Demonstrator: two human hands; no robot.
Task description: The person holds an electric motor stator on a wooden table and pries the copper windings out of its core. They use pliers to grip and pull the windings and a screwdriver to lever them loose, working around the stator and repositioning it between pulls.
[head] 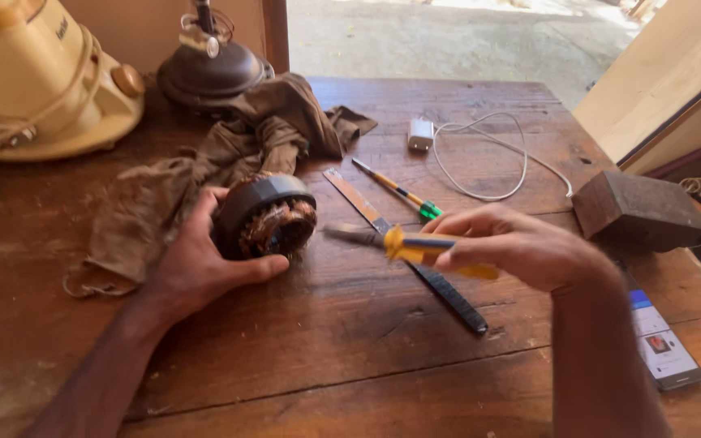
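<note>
Worn brown planks make up the wooden table (350, 357), with a sunlit concrete floor showing through the doorway beyond it. Far past the left fingertips sits a cream appliance housing (34, 81), cut off by the frame's edge, and beside it a dark domed motor part (208, 69) whose top is also cropped. A stained brown rag (204, 162) sprawls just behind the left hand (196, 259), probably spread there to catch grime.

That hand's fingers curl around a motor stator (268, 217), a dark ring with copper windings, gripping it on edge against the table so the open face turns toward the other hand. The right hand (521, 243) pinches a yellow-handled screwdriver (415, 246) between thumb and fingertips; its shaft points at the windings but stops just short, and motion blur makes the tip hard to read.

Beyond the right knuckles lie a dark metal block (638, 207), a white charger with its looped cable (480, 154), and a small green-tipped screwdriver (399, 193). Under the right fingers a long flat file (415, 259) runs diagonally, partly hidden by the hand. Near the wrist a phone (663, 341) lies face up, its screen too small to make out.
</note>
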